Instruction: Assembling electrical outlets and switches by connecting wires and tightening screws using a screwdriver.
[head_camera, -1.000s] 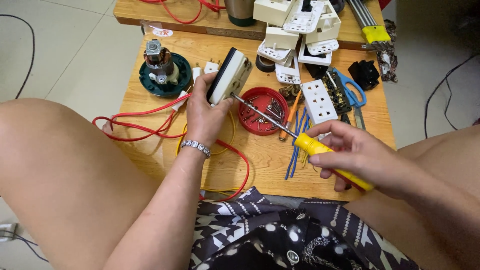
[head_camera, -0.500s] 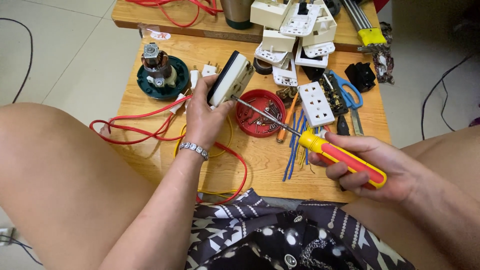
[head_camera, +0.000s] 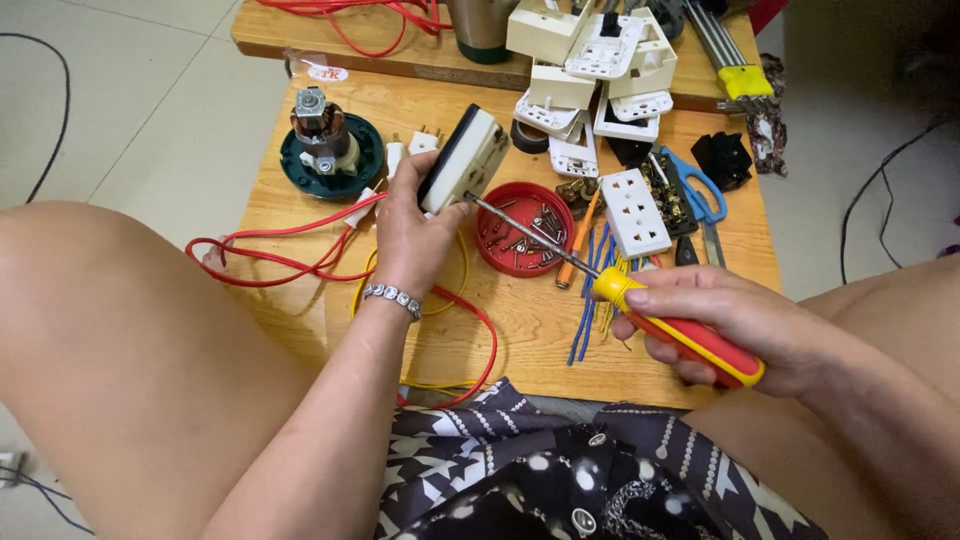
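Two bare hands work over a low wooden table (head_camera: 520, 330), seen from above between the person's knees. Nearest, the right hand (head_camera: 735, 325) is closed round the red-and-yellow handle of one screwdriver (head_camera: 680, 335). Its metal tip meets the back of one cream socket box (head_camera: 463, 160), which the left hand (head_camera: 410, 235), wearing a bracelet, pinches tilted above the table. The box looks still under work, its screw not visibly finished. Beyond lie one red round tray (head_camera: 525, 228) of loose screws, one white multi-hole socket plate (head_camera: 635, 212), one blue-handled pair of scissors (head_camera: 695, 190), and one green motor part (head_camera: 330, 150). Red cable (head_camera: 290, 262) loops at left. Farthest, a heap of white socket shells (head_camera: 595, 70), too jumbled to count.
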